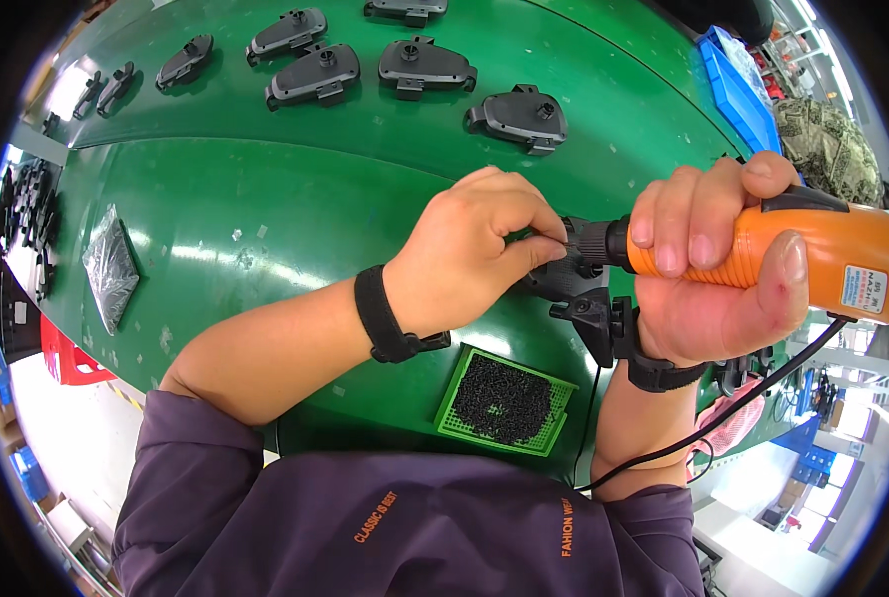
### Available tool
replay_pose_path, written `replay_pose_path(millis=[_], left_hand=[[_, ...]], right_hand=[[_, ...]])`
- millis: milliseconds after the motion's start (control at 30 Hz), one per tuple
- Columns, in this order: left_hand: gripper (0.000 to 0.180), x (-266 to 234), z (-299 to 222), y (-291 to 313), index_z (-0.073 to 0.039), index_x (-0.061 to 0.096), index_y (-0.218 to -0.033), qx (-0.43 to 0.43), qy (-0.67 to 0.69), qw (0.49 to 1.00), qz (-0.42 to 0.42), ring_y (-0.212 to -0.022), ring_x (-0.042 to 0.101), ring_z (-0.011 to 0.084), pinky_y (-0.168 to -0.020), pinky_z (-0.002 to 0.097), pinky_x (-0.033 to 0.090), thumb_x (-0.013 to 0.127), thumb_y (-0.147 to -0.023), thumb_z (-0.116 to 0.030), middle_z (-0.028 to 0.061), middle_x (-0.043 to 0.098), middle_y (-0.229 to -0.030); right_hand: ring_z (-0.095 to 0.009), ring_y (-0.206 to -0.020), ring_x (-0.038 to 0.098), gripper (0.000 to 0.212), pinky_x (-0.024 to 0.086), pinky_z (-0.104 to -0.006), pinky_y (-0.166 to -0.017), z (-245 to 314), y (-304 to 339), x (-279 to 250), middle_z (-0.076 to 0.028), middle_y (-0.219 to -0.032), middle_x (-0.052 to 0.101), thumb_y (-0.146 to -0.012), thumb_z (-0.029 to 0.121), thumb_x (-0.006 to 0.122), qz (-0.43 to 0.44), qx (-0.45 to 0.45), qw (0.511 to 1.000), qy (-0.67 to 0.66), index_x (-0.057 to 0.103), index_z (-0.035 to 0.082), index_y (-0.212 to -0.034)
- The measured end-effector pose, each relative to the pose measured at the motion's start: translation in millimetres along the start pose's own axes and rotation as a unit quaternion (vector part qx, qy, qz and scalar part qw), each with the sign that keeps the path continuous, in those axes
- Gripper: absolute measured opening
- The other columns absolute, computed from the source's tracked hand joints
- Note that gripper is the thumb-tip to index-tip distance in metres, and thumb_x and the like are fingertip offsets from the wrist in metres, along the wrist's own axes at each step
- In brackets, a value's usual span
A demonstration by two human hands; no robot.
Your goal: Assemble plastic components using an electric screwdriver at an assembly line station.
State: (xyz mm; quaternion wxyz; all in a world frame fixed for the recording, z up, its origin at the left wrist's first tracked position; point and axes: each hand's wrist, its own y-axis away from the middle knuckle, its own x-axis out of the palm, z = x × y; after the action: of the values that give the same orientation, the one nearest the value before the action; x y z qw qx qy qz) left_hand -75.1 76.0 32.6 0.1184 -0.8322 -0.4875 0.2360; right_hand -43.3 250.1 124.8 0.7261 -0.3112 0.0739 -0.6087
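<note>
My right hand [713, 249] is wrapped round an orange electric screwdriver [822, 259]. It lies nearly level, its black nose [603, 244] pointing left and a black cord running down from its rear. My left hand [479, 239] is closed in a pinch of thumb and forefinger just left of that nose. What sits between those fingertips is too small or hidden to make out. Right below the pinch is a dark plastic holder [562, 284], partly covered by my left hand and the screwdriver. A green tray [449, 413] of tiny black pieces, seemingly screws [504, 398], lies nearer my body.
Several similar black holders [519, 117] stand spread over the far side of the green table [295, 199]. A clear plastic bag [112, 269] rests at the left. Blue trays [738, 95] are at the far right, beside a patterned cloth [827, 149]. Black parts [31, 214] crowd the left edge.
</note>
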Motion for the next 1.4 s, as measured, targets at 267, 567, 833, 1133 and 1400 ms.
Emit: replay_pose_path(millis=[267,567,833,1133,1400], left_hand=[[0.039,10.5,-0.7,4.5,0.001,0.069,-0.105,-0.056,-0.001,0.998,-0.016,-0.094,0.063,0.0344,-0.083,0.0395,0.051,0.08,-0.075,-0.02,0.017,0.067,-0.101],[0.05,5.9,1.3,4.7,0.004,0.067,-0.111,-0.193,0.035,0.977,0.083,-0.092,0.066,0.0365,-0.083,0.0395,0.053,0.081,-0.073,-0.025,0.0218,0.067,-0.102],[0.048,5.0,1.6,4.6,0.005,0.067,-0.11,-0.194,0.025,0.977,0.08,-0.09,0.066,0.0337,-0.081,0.0388,0.052,0.081,-0.073,-0.024,0.0201,0.067,-0.099],[0.05,8.8,2.0,8.3,0.005,0.067,-0.11,-0.179,0.002,0.98,0.082,-0.093,0.065,0.0377,-0.083,0.0407,0.052,0.082,-0.073,-0.025,0.0214,0.066,-0.101],[0.046,13.8,8.0,11.3,0.004,0.066,-0.109,-0.079,-0.027,0.995,0.05,-0.093,0.063,0.036,-0.083,0.0419,0.051,0.081,-0.074,-0.021,0.0187,0.065,-0.098]], right_hand=[[-0.015,-0.056,0.049,0.038,0.046,-0.0343,-0.062,-19.4,3.7,-3.8,-0.001,-0.067,0.05,-0.095,0.038,0.056,-0.038,0.037,0.997,0.049,0.052,0.005,-0.114],[-0.015,-0.052,0.051,0.033,0.048,-0.0325,-0.056,-35.2,0.6,1.8,-0.005,-0.064,0.052,-0.091,0.025,0.062,-0.097,0.044,0.992,0.07,0.052,-0.001,-0.108],[-0.014,-0.054,0.049,0.027,0.045,-0.0335,-0.058,-42.1,2.6,3.1,-0.001,-0.064,0.049,-0.092,0.031,0.062,-0.089,0.079,0.988,0.101,0.051,0.007,-0.099],[-0.015,-0.053,0.048,0.028,0.045,-0.0339,-0.058,-41.4,10.1,1.5,-0.001,-0.063,0.048,-0.09,0.031,0.065,-0.085,0.092,0.988,0.091,0.049,0.008,-0.095],[-0.015,-0.065,0.051,0.042,0.044,-0.0326,-0.068,1.8,20.5,-4.3,-0.001,-0.073,0.051,-0.093,0.037,0.061,-0.033,-0.018,0.998,0.046,0.051,0.009,-0.123]])
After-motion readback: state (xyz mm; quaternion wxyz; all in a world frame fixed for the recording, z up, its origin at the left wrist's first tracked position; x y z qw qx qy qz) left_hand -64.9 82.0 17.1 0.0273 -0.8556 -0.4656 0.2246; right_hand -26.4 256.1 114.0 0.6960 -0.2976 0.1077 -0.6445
